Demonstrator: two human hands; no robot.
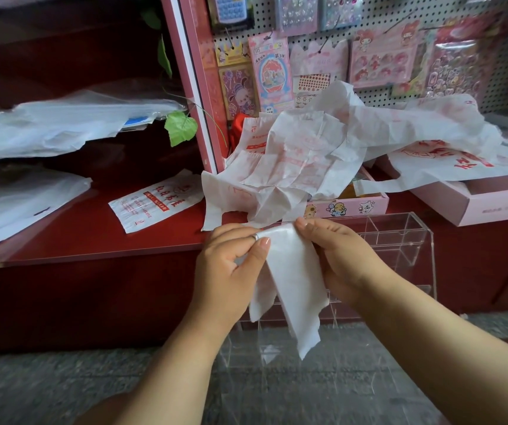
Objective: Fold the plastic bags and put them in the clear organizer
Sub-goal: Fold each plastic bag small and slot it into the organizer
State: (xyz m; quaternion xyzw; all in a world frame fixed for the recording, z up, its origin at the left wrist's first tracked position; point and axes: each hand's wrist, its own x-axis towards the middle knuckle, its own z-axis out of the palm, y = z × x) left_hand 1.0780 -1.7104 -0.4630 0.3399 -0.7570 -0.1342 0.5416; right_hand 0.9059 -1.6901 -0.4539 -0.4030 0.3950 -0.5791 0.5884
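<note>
A white plastic bag (292,280), folded into a narrow strip, hangs between my hands in front of the red counter. My left hand (231,268) pinches its upper left edge between thumb and fingers. My right hand (335,256) grips the top right of the strip. Behind and below my hands stands the clear organizer (400,240) with several compartments. A heap of crumpled white bags with red print (308,154) lies on the counter behind it. One flat folded bag (154,200) lies alone to the left.
The red counter (93,234) carries flat white bags (16,204) at far left. Pink boxes (476,204) sit under the heap at right. A pegboard with sticker packs (369,56) rises behind. Grey floor (62,388) lies below.
</note>
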